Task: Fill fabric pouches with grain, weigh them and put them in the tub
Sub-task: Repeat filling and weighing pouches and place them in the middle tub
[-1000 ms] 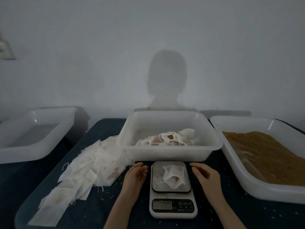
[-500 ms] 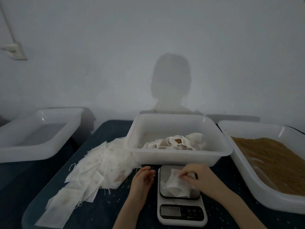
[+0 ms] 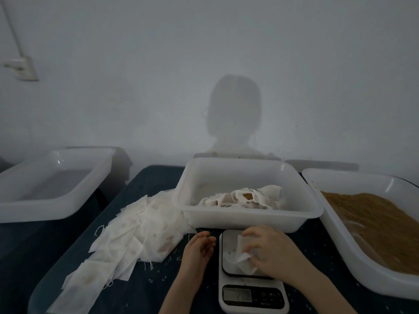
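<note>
A filled pouch (image 3: 242, 257) is being pinched on the scale (image 3: 250, 277) by right-hand fingers (image 3: 256, 247), the left hand (image 3: 199, 248) being rested loosely spread beside it; grain is being risked spilling if tipped toward the tub (image 3: 247, 215).

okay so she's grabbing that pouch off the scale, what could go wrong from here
1. The right hand grips the pouch bunched and crumpled; if its mouth is open, grain may spill onto the scale or the table.
2. The middle tub stands right behind the scale, so a low lift could catch the pouch on its near rim.
3. The left hand rests close beside the scale and might bump it.
</note>
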{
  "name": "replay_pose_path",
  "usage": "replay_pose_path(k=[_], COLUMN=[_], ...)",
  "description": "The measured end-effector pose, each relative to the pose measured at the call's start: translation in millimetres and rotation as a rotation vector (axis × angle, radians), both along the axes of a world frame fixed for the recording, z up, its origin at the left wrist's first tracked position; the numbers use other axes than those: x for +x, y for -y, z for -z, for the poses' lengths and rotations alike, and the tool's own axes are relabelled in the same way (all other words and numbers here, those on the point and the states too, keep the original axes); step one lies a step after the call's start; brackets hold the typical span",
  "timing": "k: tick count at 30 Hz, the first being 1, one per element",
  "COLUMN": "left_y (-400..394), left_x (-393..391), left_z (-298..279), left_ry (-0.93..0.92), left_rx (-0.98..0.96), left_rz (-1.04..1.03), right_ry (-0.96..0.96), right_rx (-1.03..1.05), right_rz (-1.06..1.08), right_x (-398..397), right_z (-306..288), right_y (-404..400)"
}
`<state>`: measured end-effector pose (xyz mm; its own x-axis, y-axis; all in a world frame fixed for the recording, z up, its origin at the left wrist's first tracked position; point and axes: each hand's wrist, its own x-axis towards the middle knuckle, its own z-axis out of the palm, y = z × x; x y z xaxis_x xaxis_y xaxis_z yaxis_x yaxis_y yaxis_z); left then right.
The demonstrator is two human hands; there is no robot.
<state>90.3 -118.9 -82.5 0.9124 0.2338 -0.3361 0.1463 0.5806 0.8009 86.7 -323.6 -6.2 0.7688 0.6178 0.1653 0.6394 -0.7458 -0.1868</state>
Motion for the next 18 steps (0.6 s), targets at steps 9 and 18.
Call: replay_pose_path(k=[9, 18], left_y=[-0.9, 0.2], left_x=[1.9, 3.0], left_z=[3.5, 2.2], left_ry=[0.005, -0.006], left_rx=[0.010, 0.001], left_rz=[0.012, -0.004], right_ry=[-0.159, 0.184], right_rx=[0.564, 0.722], right_rz=[0.316, 0.604], right_x=[22.7, 79.2], right_z=[-52.0, -76.3], right_y=[16.4, 25.5])
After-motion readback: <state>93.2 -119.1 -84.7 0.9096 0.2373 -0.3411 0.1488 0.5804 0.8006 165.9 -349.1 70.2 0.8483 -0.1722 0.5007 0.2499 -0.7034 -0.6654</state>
